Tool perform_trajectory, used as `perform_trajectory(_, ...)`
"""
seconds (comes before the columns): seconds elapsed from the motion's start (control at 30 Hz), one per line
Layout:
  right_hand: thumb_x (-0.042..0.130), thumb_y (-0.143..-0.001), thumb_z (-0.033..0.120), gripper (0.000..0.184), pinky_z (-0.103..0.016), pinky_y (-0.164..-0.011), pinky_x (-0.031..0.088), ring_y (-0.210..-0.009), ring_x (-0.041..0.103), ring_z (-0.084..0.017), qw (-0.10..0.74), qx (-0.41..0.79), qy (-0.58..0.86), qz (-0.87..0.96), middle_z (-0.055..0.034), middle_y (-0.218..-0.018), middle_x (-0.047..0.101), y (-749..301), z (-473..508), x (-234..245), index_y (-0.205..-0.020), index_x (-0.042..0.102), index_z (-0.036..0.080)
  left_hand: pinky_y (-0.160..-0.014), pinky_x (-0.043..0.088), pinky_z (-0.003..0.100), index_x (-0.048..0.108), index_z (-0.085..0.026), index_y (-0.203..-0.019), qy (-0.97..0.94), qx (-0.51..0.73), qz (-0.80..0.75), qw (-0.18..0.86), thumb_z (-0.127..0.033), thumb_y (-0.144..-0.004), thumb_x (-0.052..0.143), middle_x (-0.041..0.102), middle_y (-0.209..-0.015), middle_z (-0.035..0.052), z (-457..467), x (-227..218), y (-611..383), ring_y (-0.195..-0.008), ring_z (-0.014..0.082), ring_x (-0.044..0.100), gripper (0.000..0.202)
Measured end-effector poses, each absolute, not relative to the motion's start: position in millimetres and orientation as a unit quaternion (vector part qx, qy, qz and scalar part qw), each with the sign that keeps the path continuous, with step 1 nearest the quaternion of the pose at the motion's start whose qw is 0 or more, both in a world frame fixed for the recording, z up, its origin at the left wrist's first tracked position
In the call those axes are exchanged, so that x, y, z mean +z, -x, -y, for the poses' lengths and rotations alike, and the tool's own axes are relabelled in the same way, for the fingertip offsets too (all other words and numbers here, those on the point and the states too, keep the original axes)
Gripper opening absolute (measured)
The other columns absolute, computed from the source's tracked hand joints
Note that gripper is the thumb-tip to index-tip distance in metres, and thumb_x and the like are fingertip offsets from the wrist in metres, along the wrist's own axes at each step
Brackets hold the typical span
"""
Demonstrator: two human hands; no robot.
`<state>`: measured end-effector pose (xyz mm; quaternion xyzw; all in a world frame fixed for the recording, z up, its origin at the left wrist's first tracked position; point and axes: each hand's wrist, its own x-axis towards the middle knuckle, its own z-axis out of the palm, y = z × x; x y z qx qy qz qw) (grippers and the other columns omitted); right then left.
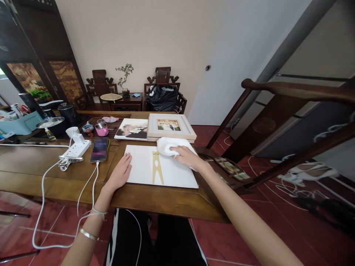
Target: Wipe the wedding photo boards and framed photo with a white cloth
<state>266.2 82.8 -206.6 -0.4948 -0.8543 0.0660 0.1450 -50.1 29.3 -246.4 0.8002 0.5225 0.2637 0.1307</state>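
A flat white board (141,166) with a dark edge lies on the wooden table before me. Down its middle runs a yellowish piece (157,168) with two splayed legs, like the stand on a picture frame's back. My left hand (121,170) rests flat at the board's left edge, fingers stretched out and holding nothing. In my right hand (186,156) is a bunched white cloth (168,144), pressed on the board's upper right corner. Behind the board sit a framed photo (169,125) in a pale frame and a photo print (131,129).
Left on the table (122,199) are a phone (99,149) on a cable, a white power strip (79,147), a pink cup (101,129) and a blue bin (20,123). A wooden chair (263,122) stands close on the right. White cables hang over the table's front edge.
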Motion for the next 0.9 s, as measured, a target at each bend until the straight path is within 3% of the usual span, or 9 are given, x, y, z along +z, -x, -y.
perform_trajectory(0.17,0.041,-0.073,0.013,0.046,-0.039,-0.091,0.04,-0.113,0.049,-0.028,0.138,0.069,0.495,0.855,-0.0073,-0.112,0.061,-275.0,-38.2,-212.2,-0.115,0.057,0.022,-0.112,0.021,0.043,0.039,-0.012,-0.134,-0.801,0.265,-0.521,0.128,-0.03,-0.091,0.031,0.032,-0.145,0.0106,-29.1,-246.6,49.5,-0.136,0.0212,0.024,0.048)
perform_trajectory(0.37,0.04,-0.067,0.008,0.048,-0.043,-0.101,0.036,-0.131,0.031,-0.027,0.113,0.094,0.457,0.877,-0.0022,-0.138,0.043,-288.5,49.1,-208.5,-0.107,0.06,0.025,-0.112,0.02,0.042,0.04,-0.011,-0.133,-0.802,0.264,-0.521,0.122,-0.03,-0.091,0.03,0.032,-0.145,0.0116,-29.8,-248.0,49.6,-0.136,0.0215,0.023,0.048)
perform_trajectory(0.5,0.039,-0.062,0.004,0.052,-0.043,-0.105,0.032,-0.131,0.032,-0.025,0.121,0.104,0.42,0.893,-0.0041,-0.138,0.043,-287.7,69.7,-201.1,-0.105,0.061,0.023,-0.112,0.019,0.04,0.039,-0.008,-0.133,-0.805,0.258,-0.52,0.12,-0.03,-0.091,0.03,0.032,-0.145,0.0133,-30.2,-248.2,50.0,-0.136,0.0215,0.022,0.049)
perform_trajectory(0.67,0.04,-0.066,0.008,0.048,-0.046,-0.101,0.035,-0.131,0.031,-0.03,0.122,0.11,0.472,0.866,-0.0063,-0.135,0.046,-280.6,21.3,-208.1,-0.108,0.06,0.02,-0.112,0.019,0.042,0.039,-0.01,-0.134,-0.806,0.258,-0.518,0.123,-0.03,-0.091,0.029,0.031,-0.145,0.0121,-30.1,-247.6,50.4,-0.137,0.0214,0.021,0.049)
perform_trajectory(0.9,0.04,-0.07,0.009,0.047,-0.049,-0.103,0.028,-0.114,0.05,-0.029,0.158,0.092,0.485,0.855,-0.0094,-0.116,0.06,-262.8,-57.4,-212.7,-0.113,0.058,0.017,-0.113,0.019,0.041,0.038,-0.007,-0.134,-0.806,0.253,-0.52,0.128,-0.031,-0.091,0.029,0.031,-0.145,0.0137,-30.2,-246.3,50.6,-0.136,0.0216,0.022,0.05)
